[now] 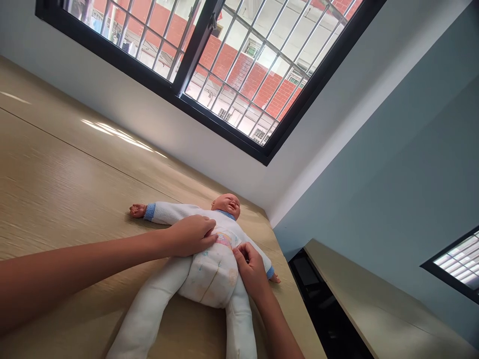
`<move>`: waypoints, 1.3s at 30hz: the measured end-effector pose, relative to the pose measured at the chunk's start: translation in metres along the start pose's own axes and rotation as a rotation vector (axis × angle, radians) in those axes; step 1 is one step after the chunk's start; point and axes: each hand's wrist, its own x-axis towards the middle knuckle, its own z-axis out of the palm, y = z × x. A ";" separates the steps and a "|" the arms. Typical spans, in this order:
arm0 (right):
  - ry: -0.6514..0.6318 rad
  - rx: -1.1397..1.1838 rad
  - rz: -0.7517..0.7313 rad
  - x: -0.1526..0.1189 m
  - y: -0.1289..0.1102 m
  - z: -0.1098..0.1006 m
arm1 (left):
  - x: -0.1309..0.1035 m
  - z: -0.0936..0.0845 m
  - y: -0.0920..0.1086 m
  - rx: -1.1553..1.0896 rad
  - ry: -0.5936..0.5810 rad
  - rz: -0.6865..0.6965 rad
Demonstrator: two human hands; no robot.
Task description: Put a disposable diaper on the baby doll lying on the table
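A baby doll (pixel 229 227) in a white top with blue cuffs and collar lies on its back on a wooden table (pixel 67 174), arms spread. Around its hips is a white diaper (pixel 211 279) with a pink patterned strip (pixel 224 239) at the waist. My left hand (pixel 192 235) is closed at the waist's left side, fingers pinching the diaper's edge by the strip. On the right side of the waist, my right hand (pixel 250 264) pinches the diaper's other edge between thumb and fingers. Both fingertips partly cover what they grip.
Behind the table stands a white wall with a barred, black-framed window (pixel 179 94). A second wooden surface (pixel 374 294) with a black side lies to the right, past the table's right edge. Another window (pixel 458 262) shows at the far right.
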 end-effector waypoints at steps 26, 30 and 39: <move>0.013 -0.016 -0.021 -0.001 0.001 0.000 | 0.003 0.007 -0.007 0.153 0.022 0.077; 0.028 -0.021 -0.032 -0.001 0.002 0.000 | 0.003 0.007 -0.007 0.139 0.034 0.080; 0.113 -0.091 -0.007 0.016 -0.005 0.013 | 0.003 0.009 -0.006 0.118 0.034 0.041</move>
